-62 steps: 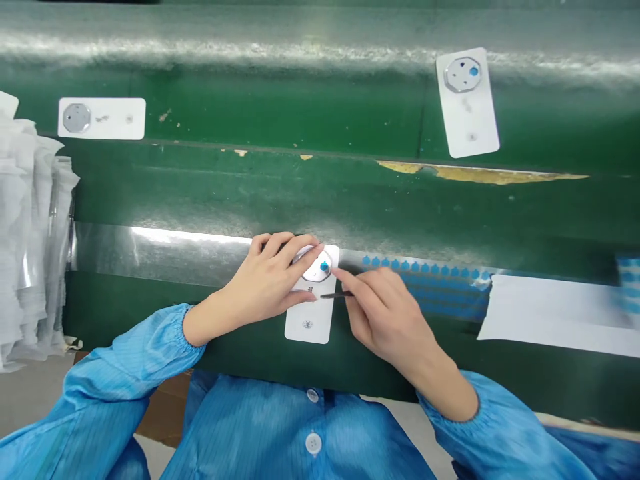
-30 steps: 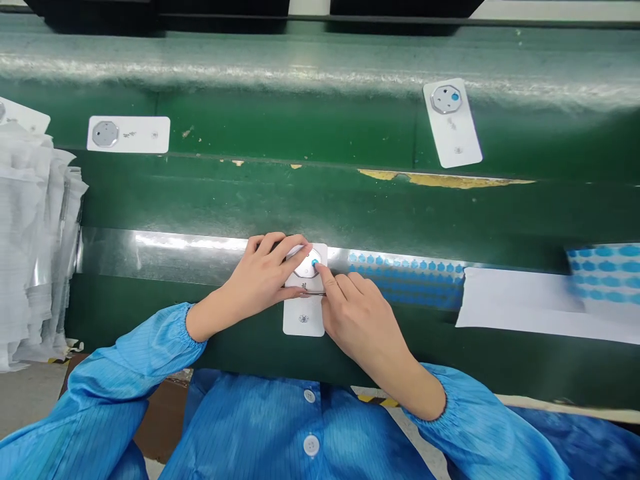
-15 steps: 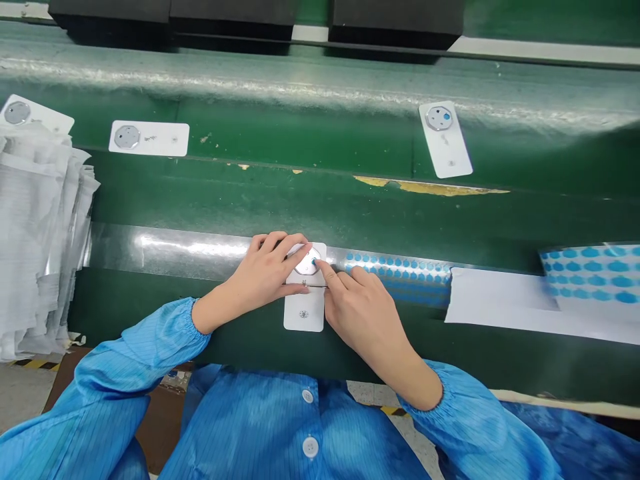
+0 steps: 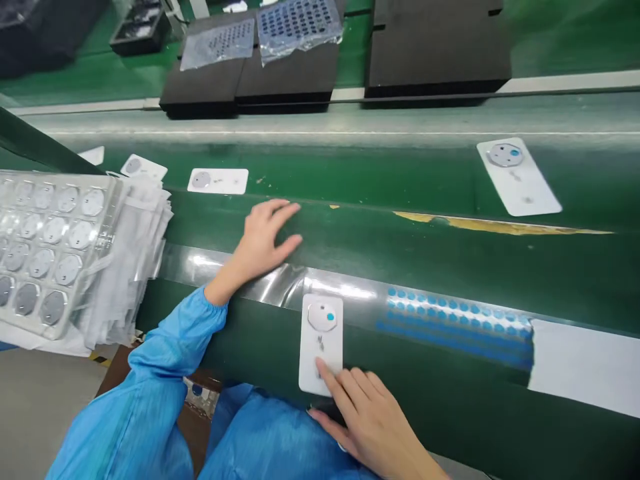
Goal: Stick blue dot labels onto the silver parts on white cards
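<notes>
One long green surface [image 4: 425, 267] spreads before us, with dark slabs [image 4: 440, 53] beyond it. At our left, one clear tray [image 4: 108, 220] of silvery discs adjoins a pile of translucent sheets [image 4: 137, 247]; at right, one blue-dotted sheet [image 4: 453, 320] meets one white paper [image 4: 585, 363]. Our right grip [image 4: 373, 420] has its index finger on the lower half of the near card [image 4: 309, 350], hiding a corner; a dark shape [image 4: 331, 408] by the thumb is obscured, so we cannot tell whether it is grasped. Our left grip [image 4: 263, 233], spread and holding nothing, is well apart from that card. We count four white cards with discs: this one, a far-right card [image 4: 533, 187], a far-left card [image 4: 230, 181] and its neighbour [image 4: 153, 170]. One blue spot [image 4: 331, 317] marks the near card's disc.
</notes>
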Demonstrator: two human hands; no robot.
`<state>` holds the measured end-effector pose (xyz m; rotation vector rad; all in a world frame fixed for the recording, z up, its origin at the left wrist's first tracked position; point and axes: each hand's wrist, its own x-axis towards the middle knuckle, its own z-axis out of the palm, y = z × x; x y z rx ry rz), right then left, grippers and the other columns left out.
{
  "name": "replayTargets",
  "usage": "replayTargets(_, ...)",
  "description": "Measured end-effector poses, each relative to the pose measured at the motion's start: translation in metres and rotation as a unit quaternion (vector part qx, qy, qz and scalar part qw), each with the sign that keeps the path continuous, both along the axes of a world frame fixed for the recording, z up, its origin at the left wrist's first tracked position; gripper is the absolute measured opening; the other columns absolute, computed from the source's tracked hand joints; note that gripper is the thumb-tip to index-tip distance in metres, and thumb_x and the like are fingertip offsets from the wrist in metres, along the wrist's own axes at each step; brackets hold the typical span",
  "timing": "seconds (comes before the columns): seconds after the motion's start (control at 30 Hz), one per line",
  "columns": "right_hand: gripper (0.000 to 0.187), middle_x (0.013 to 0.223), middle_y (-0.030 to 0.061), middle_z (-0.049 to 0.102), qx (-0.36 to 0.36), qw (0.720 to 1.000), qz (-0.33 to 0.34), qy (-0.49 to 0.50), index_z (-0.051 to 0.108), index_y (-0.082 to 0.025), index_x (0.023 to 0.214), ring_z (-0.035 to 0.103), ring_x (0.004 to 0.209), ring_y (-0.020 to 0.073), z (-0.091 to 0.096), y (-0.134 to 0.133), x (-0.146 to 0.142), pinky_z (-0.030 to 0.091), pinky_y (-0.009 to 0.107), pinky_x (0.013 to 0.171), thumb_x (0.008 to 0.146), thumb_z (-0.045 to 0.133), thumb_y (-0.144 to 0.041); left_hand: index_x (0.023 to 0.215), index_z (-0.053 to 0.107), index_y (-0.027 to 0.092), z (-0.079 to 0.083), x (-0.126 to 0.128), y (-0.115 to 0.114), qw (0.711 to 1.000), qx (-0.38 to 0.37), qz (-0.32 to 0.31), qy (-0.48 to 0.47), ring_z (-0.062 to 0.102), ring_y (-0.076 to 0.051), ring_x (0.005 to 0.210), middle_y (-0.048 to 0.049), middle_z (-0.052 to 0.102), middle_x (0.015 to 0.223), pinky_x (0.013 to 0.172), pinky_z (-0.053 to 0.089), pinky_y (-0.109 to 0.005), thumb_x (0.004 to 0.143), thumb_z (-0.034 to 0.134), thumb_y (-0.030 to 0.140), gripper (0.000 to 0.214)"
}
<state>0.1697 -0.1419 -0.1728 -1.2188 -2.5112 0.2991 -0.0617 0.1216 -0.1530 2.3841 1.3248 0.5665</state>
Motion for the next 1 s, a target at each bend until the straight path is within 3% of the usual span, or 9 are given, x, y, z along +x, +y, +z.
replayTargets(0.1,0.035,0.081,0.0076,0.065,0.055,0.997,0.055,0.027,0.067,-0.001,0.130,0.054,0.072,0.0213,-0.003,-0.009,-0.001,0.039,0.038,0.066,0.106,0.044,-0.011,0.159,0.038,0.007,-0.003,-0.039,0.063,0.959,-0.019,0.265,0.100,0.031,-0.047,0.151,-0.0332,0.031,0.163,0.120,0.027,-0.062,0.094,0.068,0.047,0.083)
replayTargets(0.17,0.035,0.075,0.0052,0.063,0.067,0.992,0.095,0.055,0.071,-0.002,0.125,0.053,0.067,0.0194,0.002,-0.007,0.007,0.037,0.038,0.061,0.103,0.043,-0.005,0.161,0.030,0.002,-0.002,-0.065,0.100,0.915,-0.033,0.380,0.130,0.030,-0.054,0.149,-0.0393,0.025,0.162,0.118,0.027,-0.067,0.090,0.071,0.057,0.099)
replayTargets(0.3,0.035,0.065,0.0009,0.055,0.096,0.982,0.129,0.095,0.072,-0.002,0.125,0.047,0.058,0.0165,0.025,0.015,0.038,0.032,0.037,0.058,0.103,0.045,-0.006,0.151,0.036,0.002,0.001,-0.099,0.147,0.865,-0.092,0.463,0.169,0.035,-0.056,0.144,-0.0406,0.037,0.153,0.113,0.032,-0.069,0.069,0.087,0.068,0.117)
replayTargets(0.4,0.043,0.063,-0.0021,0.050,0.166,0.982,0.049,0.078,0.065,-0.010,0.142,0.046,0.060,0.0165,0.040,0.057,0.068,0.029,0.037,0.060,0.100,0.053,-0.005,0.143,0.044,0.004,0.003,-0.111,0.168,0.850,-0.130,0.482,0.168,0.032,-0.058,0.146,-0.0398,0.038,0.152,0.111,0.032,-0.071,0.051,0.094,0.073,0.126)
replayTargets(0.53,0.054,0.064,-0.0028,0.047,0.275,0.956,-0.071,0.071,0.065,-0.035,0.145,0.041,0.062,0.0160,0.046,0.147,0.098,0.024,0.035,0.062,0.099,0.056,-0.007,0.126,0.059,0.008,0.008,-0.115,0.180,0.893,-0.075,0.438,0.066,0.035,-0.054,0.146,-0.0264,0.057,0.136,0.104,0.037,-0.066,0.051,0.085,0.083,0.109)
replayTargets(0.63,0.043,0.066,0.0002,0.045,0.270,0.943,-0.193,0.017,0.078,-0.038,0.124,0.038,0.066,0.0176,0.047,0.219,0.101,0.022,0.037,0.065,0.103,0.052,-0.012,0.132,0.052,0.008,0.021,-0.109,0.177,0.909,-0.065,0.410,0.038,0.048,-0.046,0.140,-0.0252,0.056,0.140,0.107,0.046,-0.055,0.050,0.097,0.051,0.103)
replayTargets(0.73,0.039,0.074,0.0040,0.049,0.218,0.941,-0.259,-0.011,0.078,-0.031,0.127,0.039,0.072,0.0208,0.042,0.269,0.091,0.023,0.037,0.068,0.107,0.047,-0.018,0.137,0.048,0.012,0.040,-0.099,0.170,0.924,-0.098,0.364,-0.067,0.066,-0.034,0.118,-0.0178,0.064,0.133,0.097,0.058,-0.046,0.060,0.092,0.025,0.089)
replayTargets(0.87,0.034,0.095,0.0110,0.057,0.110,0.968,-0.221,0.045,0.073,-0.013,0.129,0.048,0.085,0.0246,0.024,0.278,0.078,0.034,0.037,0.074,0.103,0.054,-0.025,0.136,0.058,0.016,0.073,-0.083,0.147,0.945,-0.102,0.244,-0.194,0.072,-0.029,0.101,-0.0105,0.074,0.116,0.083,0.063,-0.040,0.066,0.086,0.024,0.076)
replayTargets(1.0,0.030,0.094,0.0102,0.057,0.090,0.965,-0.223,0.106,0.073,-0.014,0.114,0.054,0.092,0.0258,0.017,0.236,0.082,0.046,0.040,0.081,0.107,0.046,-0.025,0.137,0.065,0.018,0.095,-0.051,0.090,0.953,-0.135,0.101,-0.251,0.071,-0.031,0.110,-0.0096,0.075,0.119,0.091,0.063,-0.041,0.067,0.091,0.039,0.078)
